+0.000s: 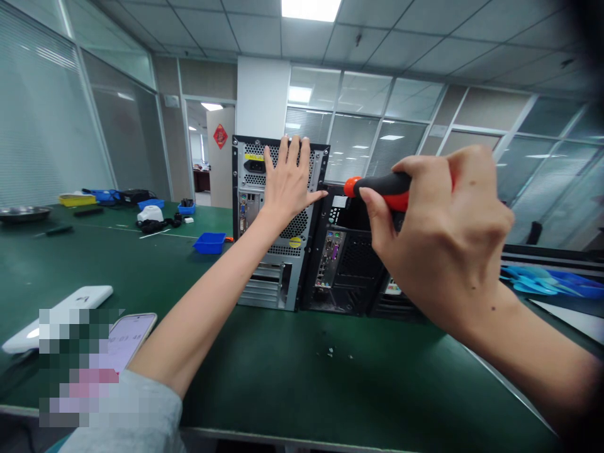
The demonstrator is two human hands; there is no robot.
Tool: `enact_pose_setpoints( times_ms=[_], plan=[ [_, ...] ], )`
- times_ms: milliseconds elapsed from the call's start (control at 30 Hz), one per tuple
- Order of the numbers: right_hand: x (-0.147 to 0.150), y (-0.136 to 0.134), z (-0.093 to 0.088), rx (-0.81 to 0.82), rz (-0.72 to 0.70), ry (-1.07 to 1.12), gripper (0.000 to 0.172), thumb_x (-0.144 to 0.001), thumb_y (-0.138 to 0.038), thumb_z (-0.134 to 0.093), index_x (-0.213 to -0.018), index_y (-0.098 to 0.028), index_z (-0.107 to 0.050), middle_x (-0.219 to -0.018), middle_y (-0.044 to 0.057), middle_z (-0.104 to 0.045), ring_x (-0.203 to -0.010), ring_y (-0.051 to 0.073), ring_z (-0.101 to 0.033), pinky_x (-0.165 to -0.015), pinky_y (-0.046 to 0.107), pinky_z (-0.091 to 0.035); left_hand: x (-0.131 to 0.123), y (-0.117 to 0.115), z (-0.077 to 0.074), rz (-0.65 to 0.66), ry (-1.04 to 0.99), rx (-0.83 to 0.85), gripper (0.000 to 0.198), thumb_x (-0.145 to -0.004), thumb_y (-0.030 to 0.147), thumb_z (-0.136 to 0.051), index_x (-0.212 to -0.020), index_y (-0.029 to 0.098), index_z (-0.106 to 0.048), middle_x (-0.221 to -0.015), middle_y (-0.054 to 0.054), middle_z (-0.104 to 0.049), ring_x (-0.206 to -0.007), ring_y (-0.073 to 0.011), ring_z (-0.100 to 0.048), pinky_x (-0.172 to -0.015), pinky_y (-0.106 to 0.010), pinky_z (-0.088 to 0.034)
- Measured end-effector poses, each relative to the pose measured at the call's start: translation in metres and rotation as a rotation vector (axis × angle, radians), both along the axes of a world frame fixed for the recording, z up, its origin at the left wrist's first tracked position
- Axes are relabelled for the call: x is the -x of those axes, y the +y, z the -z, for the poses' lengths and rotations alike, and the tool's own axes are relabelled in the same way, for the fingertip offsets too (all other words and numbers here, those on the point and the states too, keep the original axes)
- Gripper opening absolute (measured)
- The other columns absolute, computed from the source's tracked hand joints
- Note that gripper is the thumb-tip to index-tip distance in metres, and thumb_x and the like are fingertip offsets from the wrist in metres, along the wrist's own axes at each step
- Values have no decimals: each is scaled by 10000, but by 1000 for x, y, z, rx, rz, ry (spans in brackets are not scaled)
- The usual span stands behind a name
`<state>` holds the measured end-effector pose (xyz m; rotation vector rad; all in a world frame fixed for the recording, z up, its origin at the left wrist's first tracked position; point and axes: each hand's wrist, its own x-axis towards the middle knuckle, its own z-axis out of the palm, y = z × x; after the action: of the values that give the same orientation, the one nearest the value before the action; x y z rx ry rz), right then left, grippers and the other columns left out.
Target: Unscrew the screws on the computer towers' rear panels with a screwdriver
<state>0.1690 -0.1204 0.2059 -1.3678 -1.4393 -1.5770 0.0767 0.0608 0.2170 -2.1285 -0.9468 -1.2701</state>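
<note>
My left hand (287, 179) lies flat with fingers spread against the upper back panel of a silver computer case (268, 286), which stands upright on the green table. My right hand (438, 220) is wrapped round the black and red handle of a screwdriver (382, 185), held in front of the neighbouring black computer case (349, 264). The screwdriver points left, toward the edge of the silver case; its shaft is too faint to make out and its tip cannot be told. Several small screws (331, 351) lie on the table in front of the cases.
A blue tray (209, 243) sits left of the silver case. A phone (134, 333) and a white power bank (70, 314) lie at the near left. Farther back are a yellow tray (77, 200), a metal dish (24, 214) and cables. Blue gloves (533, 280) lie at the right.
</note>
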Motion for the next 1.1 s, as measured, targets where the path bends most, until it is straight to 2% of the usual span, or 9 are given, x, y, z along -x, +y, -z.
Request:
enact_pose_setpoints(
  times_ms=[300, 467, 767, 933, 1100],
  plan=[
    [0, 1, 0, -37, -21, 23, 364, -932, -432, -377, -1021, -150, -589, -878, 96, -545, -768, 197, -597, -554, 319, -473, -1, 1, 0, 26, -10, 6, 882, -777, 536, -533, -1471, 88, -226, -1516, -210, -278, -1414, -388, -201, -1148, -598, -88],
    [2, 1, -1, -47, -1, 48, 375, -930, -438, -372, -1004, -147, -596, -886, 97, -561, -785, 200, -610, -558, 316, -468, -1, 2, 1, 61, -30, -4, 896, -764, 537, -554, -1480, 119, -214, -1514, -189, -297, -1411, -402, -196, -1144, -608, -75],
    [11, 2, -6, -77, 82, 47, 365, -882, -389, -457, -928, -62, -611, -815, 127, -577, -657, 169, -586, -526, 298, -464, -1, 1, 0, 51, -25, 8, 885, -769, 558, -537, -1473, 119, -230, -1520, -189, -282, -1424, -372, -185, -1150, -602, -87],
    [12, 1, -4, -42, 42, 101, 371, -916, -413, -396, -1012, -113, -594, -902, 123, -569, -728, 184, -579, -564, 312, -453, -1, 1, 0, 69, -32, 13, 891, -765, 571, -535, -1482, 151, -213, -1521, -164, -295, -1425, -382, -178, -1148, -611, -81],
    [13, 2, -3, -87, 40, 63, 398, -926, -446, -365, -1008, -128, -589, -876, 105, -571, -673, 158, -551, -543, 297, -433, 0, 1, 0, 71, -23, 33, 891, -771, 570, -511, -1484, 135, -202, -1528, -173, -272, -1425, -396, -167, -1148, -616, -62]
  ],
)
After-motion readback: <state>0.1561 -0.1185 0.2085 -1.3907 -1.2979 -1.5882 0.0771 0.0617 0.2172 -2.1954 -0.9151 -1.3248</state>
